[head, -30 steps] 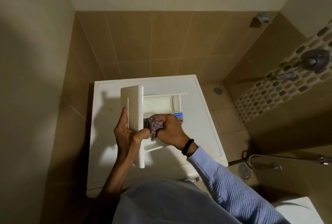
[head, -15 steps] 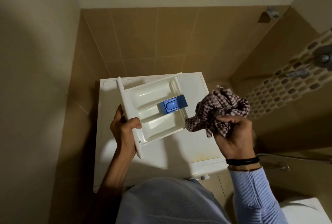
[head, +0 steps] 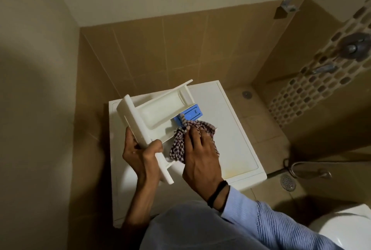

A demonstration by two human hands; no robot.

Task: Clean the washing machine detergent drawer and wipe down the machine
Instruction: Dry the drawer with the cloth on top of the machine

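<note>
Under right hand [head: 200, 155]: cloth [head: 178, 145], drawer [head: 158, 113].

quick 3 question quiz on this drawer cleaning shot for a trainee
1. Short answer: which hand holds the drawer above the machine?
2. Pick one: the cloth is
A. draped over the machine's edge
B. pressed into the drawer under the right hand
C. lying on the floor
3. True or false: the insert at the drawer's far end is red.

Key
1. The left hand, gripping the drawer's front panel.
2. B
3. False, it is blue.
</note>
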